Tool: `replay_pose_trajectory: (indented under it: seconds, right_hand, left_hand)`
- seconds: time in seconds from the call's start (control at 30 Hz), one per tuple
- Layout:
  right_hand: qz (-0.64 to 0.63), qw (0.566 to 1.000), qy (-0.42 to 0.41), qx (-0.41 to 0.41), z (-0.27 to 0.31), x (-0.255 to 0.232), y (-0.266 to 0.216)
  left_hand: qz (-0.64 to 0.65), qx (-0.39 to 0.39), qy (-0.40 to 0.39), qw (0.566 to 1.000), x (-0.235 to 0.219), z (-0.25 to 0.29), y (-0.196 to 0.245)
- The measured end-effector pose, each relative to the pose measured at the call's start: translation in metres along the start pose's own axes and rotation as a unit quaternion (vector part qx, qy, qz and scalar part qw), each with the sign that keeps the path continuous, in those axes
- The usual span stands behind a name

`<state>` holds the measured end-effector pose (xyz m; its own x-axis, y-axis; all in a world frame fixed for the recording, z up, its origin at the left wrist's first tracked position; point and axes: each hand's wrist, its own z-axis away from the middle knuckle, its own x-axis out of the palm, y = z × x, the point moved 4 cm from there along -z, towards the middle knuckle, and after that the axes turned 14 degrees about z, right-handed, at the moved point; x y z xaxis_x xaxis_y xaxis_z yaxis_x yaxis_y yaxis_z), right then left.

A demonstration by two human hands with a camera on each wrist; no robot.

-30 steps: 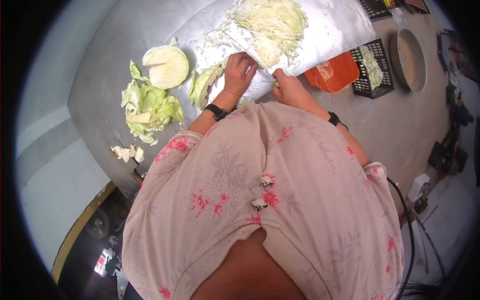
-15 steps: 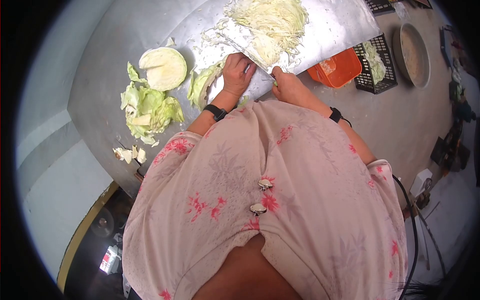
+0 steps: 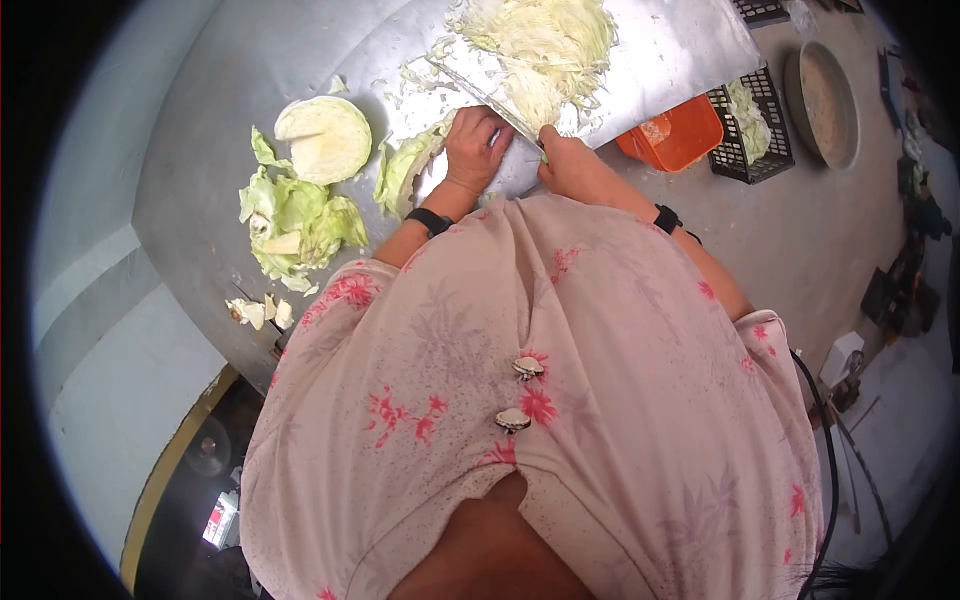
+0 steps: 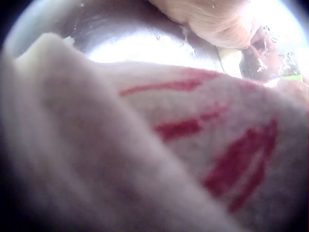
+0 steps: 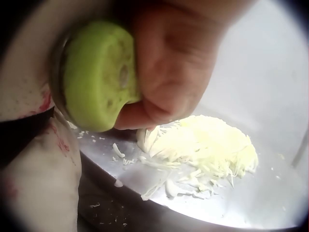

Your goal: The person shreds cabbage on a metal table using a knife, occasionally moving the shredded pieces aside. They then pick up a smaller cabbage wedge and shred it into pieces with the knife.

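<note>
My right hand (image 3: pixel 578 170) grips a knife (image 3: pixel 478 95) by its green handle (image 5: pixel 94 77). The long blade slants away to the upper left, close along the left hand's fingertips. With bent fingers, my left hand (image 3: pixel 473 150) holds a cabbage piece against the metal sheet (image 3: pixel 690 45). Most of that piece is hidden under the hand; a pale bit of it (image 4: pixel 231 60) shows in the left wrist view. Just beyond the blade lies a heap of shredded cabbage (image 3: pixel 550 45). A cabbage wedge (image 3: pixel 403 170) rests left of the left hand.
Farther left are a cut cabbage half (image 3: pixel 325 140), loose outer leaves (image 3: pixel 300 220) and cut-off stem bits (image 3: pixel 258 310). On the right stand an orange container (image 3: pixel 685 135), a black basket (image 3: pixel 770 165) with cabbage inside, and a wide metal basin (image 3: pixel 830 105).
The right hand and knife have slid slightly up and left, the blade's far end reaching farther. The left hand stays nearly in place. The head view has shifted a little.
</note>
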<state>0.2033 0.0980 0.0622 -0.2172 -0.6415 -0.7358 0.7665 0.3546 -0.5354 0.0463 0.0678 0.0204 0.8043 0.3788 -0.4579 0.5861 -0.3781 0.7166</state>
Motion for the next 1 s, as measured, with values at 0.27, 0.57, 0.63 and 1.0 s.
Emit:
replay_pose_trajectory:
  seconds: [0.27, 0.57, 0.63, 1.0]
  right_hand:
    - [0.022, 1.000, 0.005, 0.001, 0.002, 0.002, 0.003]
    - [-0.023, 0.998, 0.060, -0.011, -0.022, 0.015, 0.009]
    - [-0.051, 0.997, 0.063, 0.002, -0.022, 0.014, 0.012]
    - [-0.031, 0.998, 0.056, 0.003, 0.014, -0.007, -0.004]
  left_hand:
    - [0.015, -0.008, 0.002, 1.000, 0.000, -0.001, 0.000]
    - [0.022, -0.006, -0.014, 1.000, 0.000, -0.003, 0.001]
    - [0.029, -0.002, -0.008, 1.000, -0.001, -0.003, 0.002]
    - [0.055, 0.001, -0.017, 0.998, -0.001, -0.002, 0.003]
